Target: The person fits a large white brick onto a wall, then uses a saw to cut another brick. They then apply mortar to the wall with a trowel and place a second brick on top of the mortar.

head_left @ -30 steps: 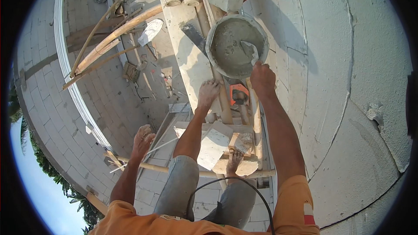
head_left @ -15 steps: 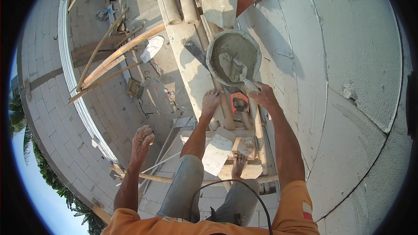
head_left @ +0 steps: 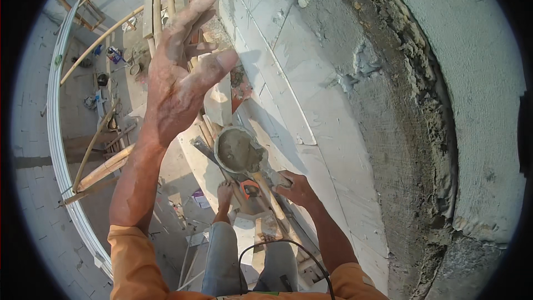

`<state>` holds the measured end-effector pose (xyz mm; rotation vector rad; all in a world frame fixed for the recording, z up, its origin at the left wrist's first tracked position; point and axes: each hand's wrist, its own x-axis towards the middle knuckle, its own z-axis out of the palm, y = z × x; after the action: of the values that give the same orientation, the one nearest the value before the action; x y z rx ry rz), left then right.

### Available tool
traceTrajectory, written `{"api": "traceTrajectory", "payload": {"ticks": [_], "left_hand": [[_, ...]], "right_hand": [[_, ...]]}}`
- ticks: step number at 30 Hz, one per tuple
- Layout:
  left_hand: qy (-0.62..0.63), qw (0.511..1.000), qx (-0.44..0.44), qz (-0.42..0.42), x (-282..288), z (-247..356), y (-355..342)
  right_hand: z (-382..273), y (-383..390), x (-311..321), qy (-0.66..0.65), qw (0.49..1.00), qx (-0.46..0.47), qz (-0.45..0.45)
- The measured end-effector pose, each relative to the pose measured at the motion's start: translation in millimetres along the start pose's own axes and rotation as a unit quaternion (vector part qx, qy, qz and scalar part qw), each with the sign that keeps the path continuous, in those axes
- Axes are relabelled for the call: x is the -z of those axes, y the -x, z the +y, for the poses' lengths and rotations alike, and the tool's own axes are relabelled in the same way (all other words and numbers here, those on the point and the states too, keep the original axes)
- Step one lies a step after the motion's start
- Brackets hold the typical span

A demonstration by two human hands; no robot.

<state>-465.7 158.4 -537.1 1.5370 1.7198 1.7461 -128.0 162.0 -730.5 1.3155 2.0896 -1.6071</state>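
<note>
My left hand (head_left: 177, 86) is raised large in the upper middle, fingers apart and dusty, holding nothing that I can see. Below and right of it, my right hand (head_left: 294, 189) grips a trowel (head_left: 272, 175) by its handle at the lower right rim of a round bucket (head_left: 227, 150) of wet grey mortar; the blade is hard to make out in the mortar. A flat steel tool (head_left: 202, 147) lies beside the bucket on the pale plank (head_left: 189, 147). An orange object (head_left: 250, 189) sits just below the bucket, near my bare foot.
A pale block wall (head_left: 344, 161) rises along the right, with a long band of rough wet mortar (head_left: 427, 105). Left of the plank, bamboo poles (head_left: 100, 41) and a long white rail (head_left: 58, 105) cross above a lower floor (head_left: 133, 36) strewn with tools and scraps.
My left hand has risen from low on the left to the upper middle. The view has shifted toward the right wall, showing its mortar band. My right hand still grips the trowel.
</note>
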Motion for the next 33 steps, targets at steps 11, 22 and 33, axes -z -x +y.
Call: {"api": "traceTrajectory", "payload": {"ticks": [11,22,33], "left_hand": [[-0.003,0.905,-0.398,0.149,-87.5,202.8,-195.6],[-0.001,0.863,-0.485,0.139,-105.0,380.2,-286.9],[-0.067,0.901,-0.407,0.138,-96.1,326.9,-322.2]], "right_hand": [[-146.8,241.9,118.7,-0.02,0.993,-0.006,0.119],[-245.7,421.1,192.1,-0.083,0.981,0.004,0.177],[-305.1,572.0,209.7,-0.085,0.933,0.09,0.338]]}}
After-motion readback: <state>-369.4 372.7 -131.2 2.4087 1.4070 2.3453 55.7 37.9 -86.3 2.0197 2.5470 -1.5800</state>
